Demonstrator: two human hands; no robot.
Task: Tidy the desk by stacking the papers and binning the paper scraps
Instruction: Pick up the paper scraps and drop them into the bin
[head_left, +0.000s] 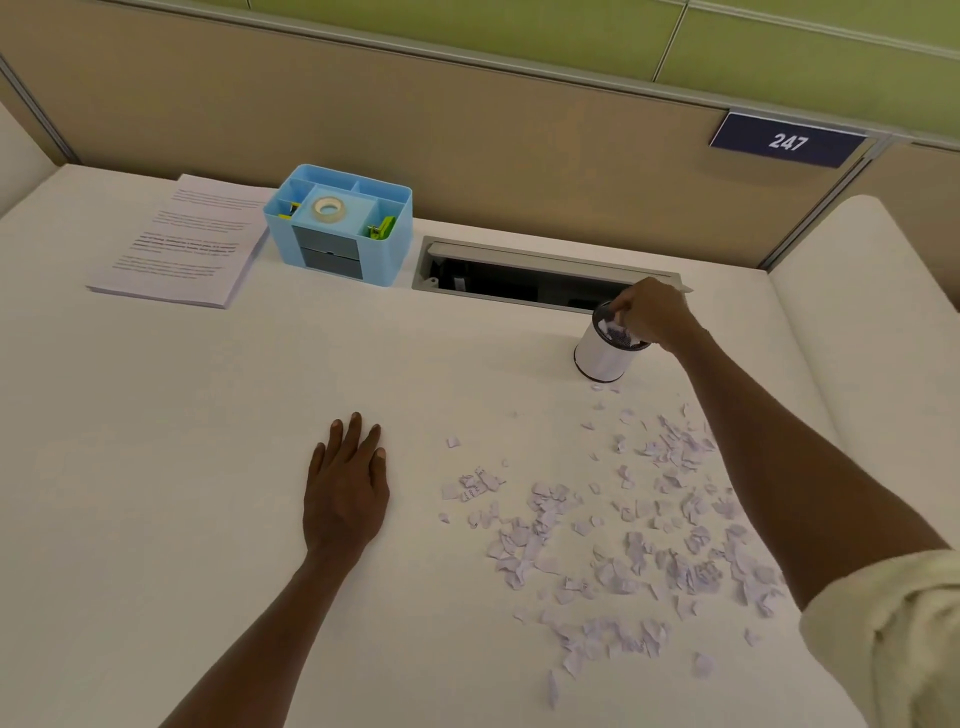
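A neat stack of printed papers (182, 244) lies at the far left of the white desk (208, 441). Several torn paper scraps (613, 535) are strewn over the near right of the desk. A small white bin with a dark mesh rim (602, 356) stands at the back right, with scraps inside it. My right hand (657, 312) hovers over the bin's mouth, fingers bunched and pointing down at scraps there. My left hand (345, 483) rests flat on the desk, fingers straight, to the left of the scraps.
A light blue desk organiser (340, 226) with a tape roll stands beside the papers. An open cable slot (524, 275) runs along the back of the desk. A tan partition (467, 135) with a "247" sign (787, 141) closes the far side.
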